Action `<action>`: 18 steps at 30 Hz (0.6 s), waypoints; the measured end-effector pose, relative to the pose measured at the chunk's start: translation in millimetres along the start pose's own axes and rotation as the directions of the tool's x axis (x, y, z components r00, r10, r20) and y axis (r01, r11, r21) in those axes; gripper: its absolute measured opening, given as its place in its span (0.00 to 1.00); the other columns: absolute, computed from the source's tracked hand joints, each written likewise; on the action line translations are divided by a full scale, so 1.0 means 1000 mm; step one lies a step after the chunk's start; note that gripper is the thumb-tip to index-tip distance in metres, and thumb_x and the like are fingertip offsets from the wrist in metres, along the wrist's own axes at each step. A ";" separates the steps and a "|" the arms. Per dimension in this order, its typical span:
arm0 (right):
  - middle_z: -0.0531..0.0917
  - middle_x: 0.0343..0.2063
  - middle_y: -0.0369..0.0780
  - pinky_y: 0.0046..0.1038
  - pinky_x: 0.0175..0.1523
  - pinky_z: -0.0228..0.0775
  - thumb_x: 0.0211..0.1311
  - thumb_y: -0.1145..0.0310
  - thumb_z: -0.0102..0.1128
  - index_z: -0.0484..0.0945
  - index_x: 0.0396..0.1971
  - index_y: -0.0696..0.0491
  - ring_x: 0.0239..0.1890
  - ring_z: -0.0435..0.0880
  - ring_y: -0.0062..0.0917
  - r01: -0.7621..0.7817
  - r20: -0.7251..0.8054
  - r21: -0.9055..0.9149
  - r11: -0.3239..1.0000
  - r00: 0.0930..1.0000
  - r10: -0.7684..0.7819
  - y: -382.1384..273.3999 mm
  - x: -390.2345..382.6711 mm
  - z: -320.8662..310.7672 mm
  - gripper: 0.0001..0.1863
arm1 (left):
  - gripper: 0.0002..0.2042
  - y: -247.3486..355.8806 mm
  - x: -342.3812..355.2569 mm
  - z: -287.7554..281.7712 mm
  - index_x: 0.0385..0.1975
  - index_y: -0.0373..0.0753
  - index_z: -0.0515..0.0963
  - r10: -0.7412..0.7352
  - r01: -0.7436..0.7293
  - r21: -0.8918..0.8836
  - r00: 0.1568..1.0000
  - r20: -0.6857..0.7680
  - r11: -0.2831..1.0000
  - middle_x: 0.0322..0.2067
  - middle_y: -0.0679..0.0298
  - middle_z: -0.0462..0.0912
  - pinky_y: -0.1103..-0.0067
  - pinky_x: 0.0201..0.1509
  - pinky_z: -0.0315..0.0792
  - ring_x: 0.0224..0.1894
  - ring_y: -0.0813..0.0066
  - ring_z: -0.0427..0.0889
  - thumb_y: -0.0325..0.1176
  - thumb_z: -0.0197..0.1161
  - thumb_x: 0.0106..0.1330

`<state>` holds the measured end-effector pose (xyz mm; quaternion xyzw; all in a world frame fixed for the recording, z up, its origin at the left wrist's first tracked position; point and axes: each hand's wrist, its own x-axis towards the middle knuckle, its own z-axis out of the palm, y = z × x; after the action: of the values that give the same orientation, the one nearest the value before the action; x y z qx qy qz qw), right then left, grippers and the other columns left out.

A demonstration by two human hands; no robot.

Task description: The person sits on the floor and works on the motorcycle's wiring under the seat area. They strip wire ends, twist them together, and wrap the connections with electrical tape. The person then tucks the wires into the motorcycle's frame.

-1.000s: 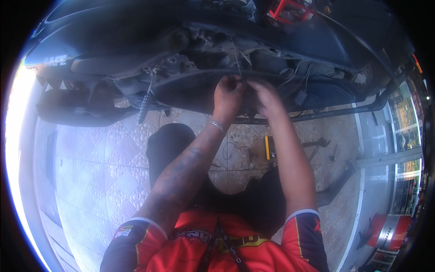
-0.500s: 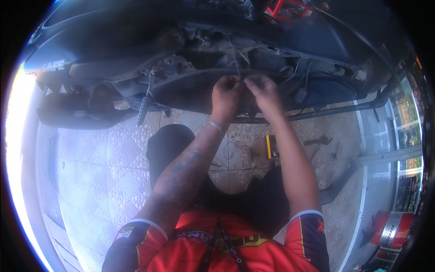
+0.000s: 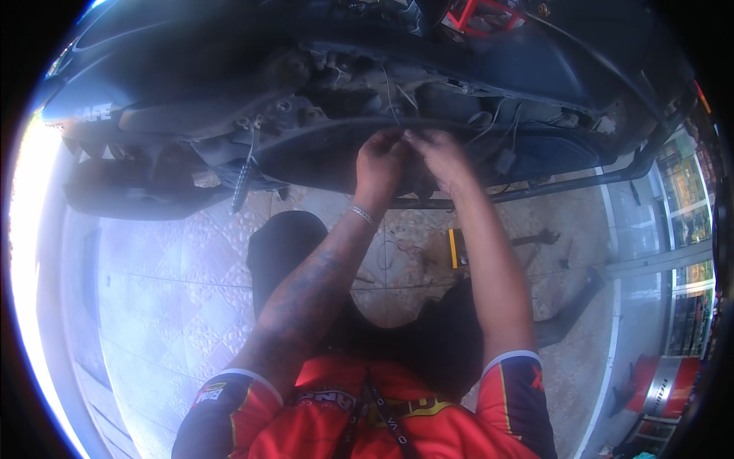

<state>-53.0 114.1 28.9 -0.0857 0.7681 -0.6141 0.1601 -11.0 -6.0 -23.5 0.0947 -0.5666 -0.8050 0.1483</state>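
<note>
Left hand (image 3: 380, 162) unmoved, right hand (image 3: 437, 153) unmoved, pinching wire (image 3: 388, 96)

A motorcycle repair shop: a stripped scooter frame (image 3: 367, 130) with bare wiring fills twelve o'clock, above a grimy tiled floor (image 3: 176, 306), with stocked shelves (image 3: 688, 222) at three o'clock.

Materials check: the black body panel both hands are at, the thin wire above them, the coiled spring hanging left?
Black body panel: likely moulded plastic, dull and dusty, smoothly curved. Thin pale wire: probably plastic-insulated cable; it bends loosely. Coiled spring: looks like dark steel, tight even coils. Left hand and right hand pinch at the panel's edge.
</note>
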 end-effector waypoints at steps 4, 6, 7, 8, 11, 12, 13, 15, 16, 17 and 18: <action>0.86 0.43 0.55 0.41 0.52 0.75 0.76 0.54 0.52 0.81 0.48 0.60 0.46 0.85 0.49 0.268 -0.050 -0.642 0.718 0.920 -0.389 0.016 0.011 0.006 0.22 | 0.11 0.002 -0.001 0.001 0.49 0.32 0.80 -0.033 0.033 -0.015 0.999 -0.001 0.999 0.38 0.67 0.83 0.82 0.42 0.72 0.36 0.82 0.77 0.26 0.62 0.70; 0.83 0.43 0.59 0.47 0.51 0.74 0.78 0.53 0.47 0.79 0.46 0.62 0.49 0.81 0.57 0.355 0.015 -0.593 0.723 0.902 -0.431 0.020 0.012 0.003 0.24 | 0.12 0.002 0.001 0.001 0.50 0.31 0.79 -0.053 0.053 -0.018 0.999 0.002 0.998 0.38 0.67 0.83 0.83 0.42 0.72 0.36 0.82 0.77 0.26 0.62 0.70; 0.83 0.43 0.58 0.46 0.51 0.74 0.78 0.54 0.47 0.79 0.46 0.62 0.48 0.81 0.56 0.372 0.042 -0.554 0.745 0.906 -0.421 0.020 0.014 0.001 0.23 | 0.12 0.001 0.002 0.000 0.51 0.31 0.79 -0.066 0.066 -0.016 0.998 0.012 0.998 0.38 0.67 0.83 0.83 0.41 0.72 0.36 0.82 0.77 0.27 0.62 0.70; 0.83 0.43 0.58 0.46 0.51 0.74 0.78 0.55 0.47 0.79 0.46 0.62 0.48 0.82 0.55 0.386 0.070 -0.514 0.766 0.909 -0.411 0.020 0.014 0.000 0.22 | 0.12 -0.001 0.003 -0.001 0.51 0.31 0.78 -0.076 0.077 -0.029 0.997 0.021 0.997 0.38 0.67 0.83 0.83 0.41 0.72 0.36 0.82 0.77 0.27 0.63 0.70; 0.84 0.43 0.56 0.45 0.50 0.75 0.77 0.58 0.48 0.79 0.46 0.60 0.48 0.83 0.54 0.356 0.065 -0.507 0.785 0.924 -0.377 0.018 0.008 -0.004 0.19 | 0.13 -0.004 0.006 0.003 0.52 0.31 0.78 -0.026 0.029 0.071 0.999 -0.032 0.997 0.37 0.68 0.82 0.84 0.41 0.72 0.36 0.83 0.77 0.29 0.63 0.71; 0.84 0.43 0.55 0.45 0.50 0.75 0.77 0.58 0.49 0.79 0.46 0.59 0.47 0.83 0.54 0.347 0.050 -0.525 0.777 0.924 -0.379 0.016 0.007 -0.004 0.18 | 0.13 -0.005 0.006 0.003 0.52 0.31 0.78 -0.018 0.019 0.065 0.999 -0.028 0.998 0.37 0.69 0.81 0.84 0.41 0.72 0.36 0.83 0.77 0.29 0.63 0.71; 0.84 0.43 0.55 0.44 0.50 0.75 0.77 0.59 0.50 0.80 0.46 0.59 0.47 0.83 0.54 0.352 0.034 -0.533 0.769 0.917 -0.396 0.016 0.006 -0.002 0.18 | 0.13 -0.005 0.005 0.004 0.52 0.31 0.77 -0.009 0.010 0.058 1.000 -0.024 0.998 0.37 0.69 0.81 0.84 0.41 0.71 0.36 0.83 0.77 0.30 0.63 0.72; 0.85 0.42 0.54 0.42 0.49 0.75 0.77 0.59 0.51 0.80 0.46 0.58 0.46 0.84 0.52 0.351 -0.001 -0.541 0.764 0.908 -0.418 0.015 0.005 0.001 0.17 | 0.13 -0.004 0.004 0.004 0.52 0.32 0.77 -0.007 0.007 0.045 1.000 -0.001 0.999 0.38 0.68 0.81 0.84 0.41 0.71 0.37 0.83 0.77 0.30 0.63 0.72; 0.85 0.41 0.53 0.41 0.49 0.75 0.77 0.59 0.51 0.80 0.46 0.58 0.45 0.85 0.50 0.347 -0.018 -0.540 0.767 0.906 -0.423 0.014 0.005 0.002 0.17 | 0.13 -0.004 0.003 0.003 0.52 0.32 0.77 -0.012 0.011 0.039 1.000 0.016 0.999 0.38 0.68 0.82 0.84 0.41 0.71 0.37 0.83 0.77 0.30 0.63 0.71; 0.86 0.41 0.52 0.40 0.48 0.75 0.77 0.59 0.52 0.80 0.45 0.57 0.44 0.86 0.48 0.334 -0.040 -0.533 0.778 0.908 -0.417 0.014 0.006 0.002 0.17 | 0.13 -0.003 0.003 0.003 0.52 0.32 0.77 0.002 -0.003 0.029 0.999 0.033 1.000 0.38 0.68 0.82 0.84 0.41 0.71 0.37 0.83 0.77 0.29 0.64 0.71; 0.86 0.41 0.51 0.38 0.49 0.75 0.77 0.58 0.52 0.80 0.46 0.58 0.44 0.86 0.44 0.313 -0.045 -0.478 0.821 0.924 -0.379 0.014 0.007 0.002 0.17 | 0.13 -0.002 0.003 0.002 0.52 0.32 0.77 -0.022 0.020 0.049 0.999 0.038 0.999 0.39 0.68 0.82 0.84 0.41 0.71 0.37 0.83 0.77 0.29 0.64 0.71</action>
<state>-57.8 112.9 13.4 -0.2167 0.8726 -0.4366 -0.0327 -14.7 -4.3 -24.7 0.0890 -0.5878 -0.7941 0.1266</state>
